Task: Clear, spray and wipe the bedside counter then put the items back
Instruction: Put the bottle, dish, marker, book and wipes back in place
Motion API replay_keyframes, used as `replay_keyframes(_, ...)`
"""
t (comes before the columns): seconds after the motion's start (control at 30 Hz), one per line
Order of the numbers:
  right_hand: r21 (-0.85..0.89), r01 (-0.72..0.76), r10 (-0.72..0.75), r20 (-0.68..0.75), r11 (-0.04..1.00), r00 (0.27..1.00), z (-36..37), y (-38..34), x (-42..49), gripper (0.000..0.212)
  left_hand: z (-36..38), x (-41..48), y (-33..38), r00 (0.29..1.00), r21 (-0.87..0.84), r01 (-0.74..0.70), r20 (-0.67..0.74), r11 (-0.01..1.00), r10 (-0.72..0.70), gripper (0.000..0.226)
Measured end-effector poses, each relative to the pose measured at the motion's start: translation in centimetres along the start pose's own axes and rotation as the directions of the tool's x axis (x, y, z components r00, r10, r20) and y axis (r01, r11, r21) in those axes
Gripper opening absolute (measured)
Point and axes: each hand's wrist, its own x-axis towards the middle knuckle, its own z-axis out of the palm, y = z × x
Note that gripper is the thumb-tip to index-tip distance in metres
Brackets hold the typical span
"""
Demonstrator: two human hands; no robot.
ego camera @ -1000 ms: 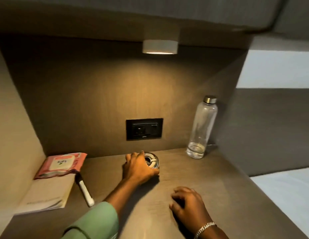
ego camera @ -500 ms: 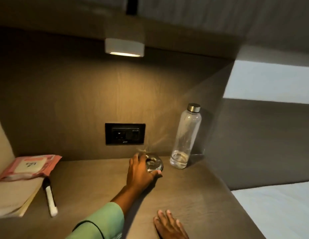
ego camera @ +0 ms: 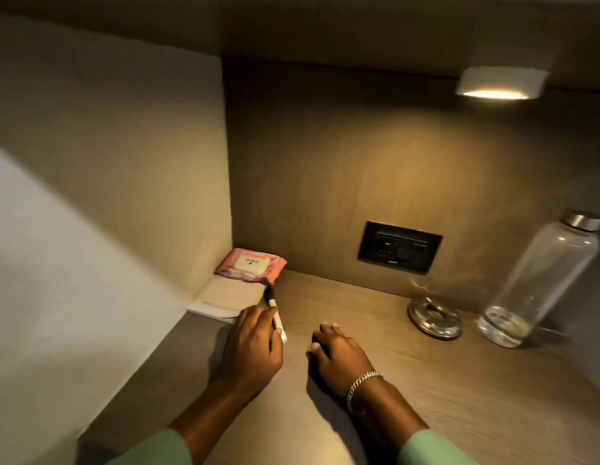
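The wooden bedside counter [ego camera: 466, 387] fills the lower middle. At its far left a white pen with a black cap [ego camera: 271, 299] lies beside a white booklet [ego camera: 224, 297]. A pink pack of wipes [ego camera: 251, 265] rests on the booklet. My left hand [ego camera: 250, 350] is over the pen's lower half, fingers closed on it. My right hand [ego camera: 335, 354] rests on the counter just right of it, fingers loosely curled and holding nothing. A round glass ashtray [ego camera: 434, 317] and a clear bottle with a metal cap [ego camera: 540, 283] stand at the back right.
A black wall socket [ego camera: 399, 246] is set in the back panel above the counter. A small lit lamp [ego camera: 499, 83] hangs under the shelf overhead. A beige side wall [ego camera: 141, 196] closes the nook on the left.
My left hand let go of the ashtray and moved left onto the pen. My right hand shifted forward on the counter. The view swung left.
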Motion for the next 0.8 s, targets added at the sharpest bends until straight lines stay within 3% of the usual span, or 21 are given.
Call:
replay_keyframes(0.1, 0.01, -0.064, 0.065, -0.12, 0.998, 0.991, 0.9, -4.0, 2.4, 0.039, -1.9, -2.5, -3.1, 0.997, 0.029, 0.071, -0.015, 0.997, -0.07, 0.045)
replay_keyframes(0.3, -0.058, -0.24, 0.22, -0.241, 0.969, 0.945, 2.4, -7.1, 5.0, 0.035, -2.1, -4.6, -5.7, 0.96, 0.069, 0.0, 0.28, 0.998, -0.019, 0.07)
replay_keyframes(0.43, 0.071, -0.42, 0.42, -0.318, 0.905, 0.85, 2.5, -5.1, 4.2, 0.028, -2.4, -3.8, -4.3, 0.94, 0.149, -0.001, 0.337, 0.989, -0.05, 0.085)
replay_keyframes(0.57, 0.181, -0.58, 0.597, -0.404, 0.794, 0.693, 1.0, -0.9, 1.7, 0.029, -1.4, -3.2, -2.0, 0.88, 0.153, -0.149, 0.471, 0.977, 0.06, 0.098)
replay_keyframes(0.63, 0.203, -0.617, 0.641, -0.395, 0.76, 0.658, -0.4, 1.3, 1.2, 0.027, -1.4, -2.7, -1.0, 0.875, 0.144, -0.194, 0.472, 0.97, 0.104, 0.109)
replay_keyframes(0.7, 0.212, -0.63, 0.656, -0.389, 0.747, 0.647, -1.8, 3.0, 1.4, 0.028, -1.4, -2.2, -0.3, 0.898, 0.17, -0.277, 0.395, 0.946, 0.192, 0.103)
replay_keyframes(0.8, 0.197, -0.636, 0.657, -0.374, 0.746, 0.655, -3.2, 4.4, 2.5, 0.034, -1.4, -1.1, 0.4, 0.891, 0.109, -0.274, 0.402, 0.956, 0.209, 0.097)
